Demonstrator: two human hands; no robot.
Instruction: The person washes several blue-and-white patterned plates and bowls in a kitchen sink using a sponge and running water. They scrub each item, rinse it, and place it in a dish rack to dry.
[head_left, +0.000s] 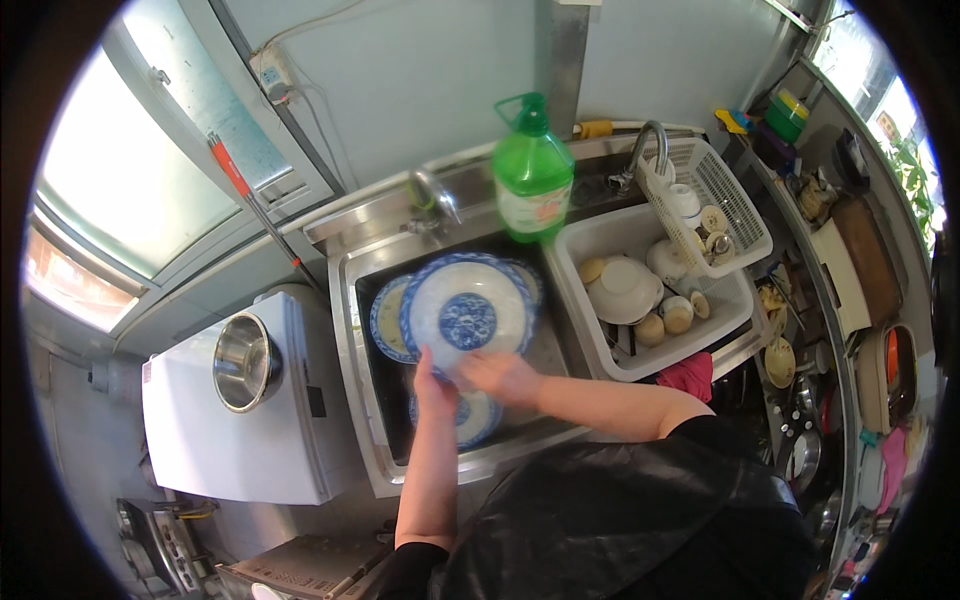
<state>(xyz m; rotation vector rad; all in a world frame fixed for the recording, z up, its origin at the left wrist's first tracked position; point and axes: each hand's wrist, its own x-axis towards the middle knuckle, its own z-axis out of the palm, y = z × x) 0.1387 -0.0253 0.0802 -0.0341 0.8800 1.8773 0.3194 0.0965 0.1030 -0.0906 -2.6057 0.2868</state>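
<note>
My left hand (436, 390) grips the lower rim of a large white plate with a blue patterned border and centre (468, 319), held tilted over the stainless steel sink (349, 360). Over the plate's lower face lies my right hand (504, 376), blurred; whether anything is under its fingers cannot be seen. Beneath the big plate, a blue-rimmed plate with a yellowish centre (388, 319) shows at the left. Another blue-and-white plate (480, 424) lies below my hands, partly covered by them. One more plate's rim (534, 283) peeks out at the right.
A green detergent jug (532, 176) stands behind the sink, beside a faucet (435, 199). Right of it, a white plastic basin (637, 367) holds bowls and dishes, with a white basket (731, 180) resting across it. A steel pot (244, 364) sits on a white appliance (225, 442) at left.
</note>
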